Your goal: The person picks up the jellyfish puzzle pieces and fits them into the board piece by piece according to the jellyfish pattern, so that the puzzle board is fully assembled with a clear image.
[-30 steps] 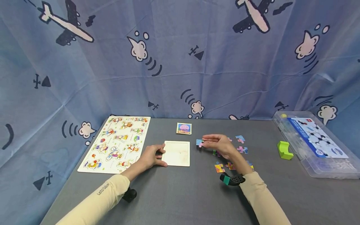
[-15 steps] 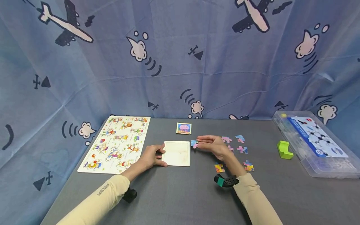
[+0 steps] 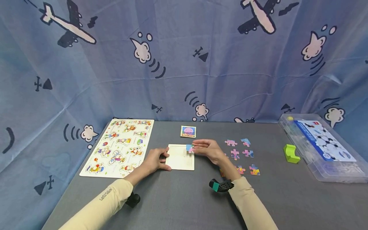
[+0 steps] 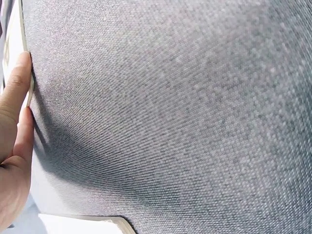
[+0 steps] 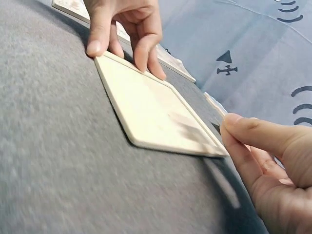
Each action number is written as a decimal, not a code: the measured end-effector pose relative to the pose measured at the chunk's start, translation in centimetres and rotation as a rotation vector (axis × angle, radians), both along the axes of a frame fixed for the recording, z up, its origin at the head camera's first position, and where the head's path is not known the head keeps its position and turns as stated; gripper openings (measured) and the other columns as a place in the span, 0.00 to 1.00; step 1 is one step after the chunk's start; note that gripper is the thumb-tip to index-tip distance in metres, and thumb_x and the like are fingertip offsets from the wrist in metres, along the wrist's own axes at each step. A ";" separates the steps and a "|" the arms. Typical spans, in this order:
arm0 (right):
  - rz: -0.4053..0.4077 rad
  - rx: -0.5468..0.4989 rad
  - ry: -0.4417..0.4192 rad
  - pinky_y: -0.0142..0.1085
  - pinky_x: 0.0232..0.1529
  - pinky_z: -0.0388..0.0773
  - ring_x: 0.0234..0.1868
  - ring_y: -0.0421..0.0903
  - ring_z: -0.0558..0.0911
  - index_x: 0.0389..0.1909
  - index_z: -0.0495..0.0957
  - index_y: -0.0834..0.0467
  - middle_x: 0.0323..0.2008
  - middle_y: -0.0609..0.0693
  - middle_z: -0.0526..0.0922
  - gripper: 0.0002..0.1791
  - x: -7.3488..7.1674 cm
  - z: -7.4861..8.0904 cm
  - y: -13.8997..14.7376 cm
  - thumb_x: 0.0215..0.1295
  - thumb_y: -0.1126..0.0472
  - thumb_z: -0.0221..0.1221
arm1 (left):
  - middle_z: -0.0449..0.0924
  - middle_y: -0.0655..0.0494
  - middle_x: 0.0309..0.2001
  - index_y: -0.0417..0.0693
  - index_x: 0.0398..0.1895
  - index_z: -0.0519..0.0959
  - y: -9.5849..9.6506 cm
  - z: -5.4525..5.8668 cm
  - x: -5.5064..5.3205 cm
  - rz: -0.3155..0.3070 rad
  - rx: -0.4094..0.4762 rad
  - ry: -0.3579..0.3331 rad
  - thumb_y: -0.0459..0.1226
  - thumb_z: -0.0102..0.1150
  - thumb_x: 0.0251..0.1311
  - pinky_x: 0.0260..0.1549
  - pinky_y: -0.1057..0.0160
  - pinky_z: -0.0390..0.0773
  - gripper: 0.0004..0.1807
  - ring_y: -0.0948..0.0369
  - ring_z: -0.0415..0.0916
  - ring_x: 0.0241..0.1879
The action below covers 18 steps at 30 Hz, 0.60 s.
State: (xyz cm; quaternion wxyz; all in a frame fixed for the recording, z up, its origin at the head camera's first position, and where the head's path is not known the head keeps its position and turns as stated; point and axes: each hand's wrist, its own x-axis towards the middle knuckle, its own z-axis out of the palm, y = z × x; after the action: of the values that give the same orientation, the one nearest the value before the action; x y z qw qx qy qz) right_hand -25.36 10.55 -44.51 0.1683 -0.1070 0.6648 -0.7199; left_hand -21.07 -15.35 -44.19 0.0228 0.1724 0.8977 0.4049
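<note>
A pale, square puzzle tray (image 3: 179, 160) with a raised rim lies flat on the grey table. My left hand (image 3: 155, 160) holds it at its left edge, thumb at the near corner and bent fingertips farther along the rim, as the right wrist view shows. My right hand (image 3: 211, 151) pinches a blue and pink jigsaw piece (image 3: 189, 148) between thumb and fingers. In the head view the piece overlaps the tray's far right corner; in the right wrist view the held piece (image 5: 214, 103) is tilted and seen edge-on, above the tray's surface.
Several loose jigsaw pieces (image 3: 234, 154) lie to the right, some partly behind my right forearm. A small picture card (image 3: 188, 131) lies beyond the tray. A large picture board (image 3: 120, 147) is at left; a green block (image 3: 291, 153) and clear plastic case (image 3: 313, 166) are at right.
My right hand has carried the jigsaw piece leftward from beside the loose pieces to over the tray's far right corner. The left hand and the tray have stayed put.
</note>
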 end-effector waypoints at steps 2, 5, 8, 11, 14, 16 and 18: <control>-0.001 -0.016 -0.002 0.35 0.48 0.81 0.42 0.39 0.83 0.59 0.65 0.80 0.57 0.72 0.72 0.27 0.0 0.0 -0.5 0.57 0.81 0.59 | 0.78 0.37 0.50 0.25 0.58 0.71 0.0 0.0 0.0 0.002 0.002 -0.005 0.28 0.79 0.31 0.39 0.67 0.82 0.44 0.49 0.79 0.48; -0.007 -0.026 0.002 0.34 0.46 0.82 0.41 0.39 0.83 0.58 0.66 0.81 0.55 0.73 0.73 0.26 0.1 -0.1 -1.2 0.57 0.82 0.58 | 0.77 0.37 0.54 0.25 0.58 0.71 0.1 0.1 0.0 0.011 0.005 -0.014 0.28 0.79 0.31 0.39 0.67 0.82 0.43 0.49 0.79 0.48; -0.029 -0.023 -0.005 0.33 0.44 0.82 0.39 0.39 0.84 0.56 0.67 0.81 0.53 0.72 0.75 0.25 0.1 -0.1 -2.1 0.55 0.83 0.59 | 0.78 0.37 0.52 0.26 0.58 0.71 0.1 0.1 0.1 0.012 0.002 -0.017 0.28 0.79 0.32 0.40 0.67 0.82 0.43 0.49 0.79 0.49; -0.059 -0.005 0.016 0.31 0.41 0.83 0.37 0.39 0.84 0.54 0.69 0.81 0.50 0.72 0.78 0.25 0.1 -0.1 -3.0 0.53 0.83 0.60 | 0.79 0.38 0.49 0.25 0.58 0.71 0.1 0.2 0.1 0.006 -0.002 -0.012 0.29 0.79 0.32 0.39 0.66 0.83 0.43 0.50 0.79 0.48; -0.104 0.029 0.067 0.29 0.38 0.83 0.35 0.41 0.85 0.51 0.71 0.82 0.46 0.73 0.79 0.23 0.2 0.0 -4.0 0.51 0.83 0.61 | 0.80 0.39 0.45 0.25 0.59 0.70 0.0 0.3 0.1 -0.004 0.001 -0.011 0.30 0.79 0.33 0.40 0.66 0.83 0.44 0.49 0.79 0.47; -0.132 0.078 0.106 0.28 0.36 0.82 0.34 0.43 0.85 0.49 0.74 0.80 0.44 0.72 0.81 0.22 0.2 0.0 -4.7 0.50 0.83 0.63 | 0.81 0.39 0.44 0.24 0.59 0.69 -0.1 0.3 0.1 -0.012 0.006 -0.005 0.30 0.79 0.33 0.40 0.66 0.83 0.45 0.49 0.79 0.47; -0.153 0.136 0.144 0.27 0.34 0.82 0.34 0.45 0.85 0.47 0.76 0.78 0.41 0.70 0.82 0.20 0.3 0.0 -5.2 0.50 0.81 0.65 | 0.80 0.39 0.45 0.24 0.59 0.69 -0.1 0.2 0.0 -0.021 0.012 -0.005 0.30 0.79 0.33 0.40 0.66 0.82 0.44 0.48 0.79 0.48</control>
State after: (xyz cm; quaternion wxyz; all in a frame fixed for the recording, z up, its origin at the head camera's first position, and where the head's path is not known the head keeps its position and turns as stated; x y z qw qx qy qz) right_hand -25.10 5.33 -44.52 0.0715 -0.0959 0.7286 -0.6744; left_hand -21.04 -15.47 -43.99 0.0281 0.1810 0.8932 0.4106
